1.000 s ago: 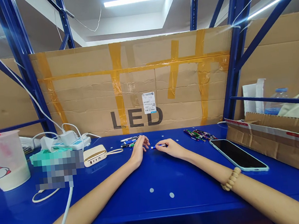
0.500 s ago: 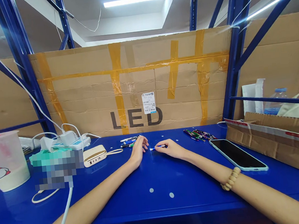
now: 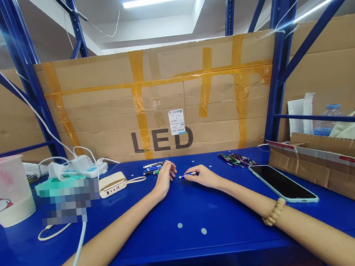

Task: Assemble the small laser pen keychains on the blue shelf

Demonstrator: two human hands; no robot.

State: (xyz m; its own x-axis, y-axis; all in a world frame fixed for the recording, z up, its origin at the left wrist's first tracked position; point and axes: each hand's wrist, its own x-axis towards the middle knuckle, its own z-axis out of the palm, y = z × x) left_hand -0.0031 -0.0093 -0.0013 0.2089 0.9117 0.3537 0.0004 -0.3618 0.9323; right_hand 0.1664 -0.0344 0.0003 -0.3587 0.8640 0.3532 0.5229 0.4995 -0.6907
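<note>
My right hand (image 3: 204,175) pinches a small blue pen (image 3: 188,175) low over the blue shelf top (image 3: 184,207), its tip pointing left. My left hand (image 3: 165,175) rests just left of the pen's tip with fingers loosely curled and apart, holding nothing. Behind my left hand lies a small group of pens (image 3: 153,168). A second pile of coloured pens (image 3: 236,159) lies to the right of my right hand.
A phone (image 3: 282,183) lies face up at the right beside an open cardboard box (image 3: 325,165). At the left are a power bank (image 3: 112,184), a power strip with chargers (image 3: 83,167), white cables and a drink cup (image 3: 5,191). A taped cardboard sheet (image 3: 162,101) backs the shelf.
The pen in my right hand has shifted only slightly. Both hands stay in nearly the same place.
</note>
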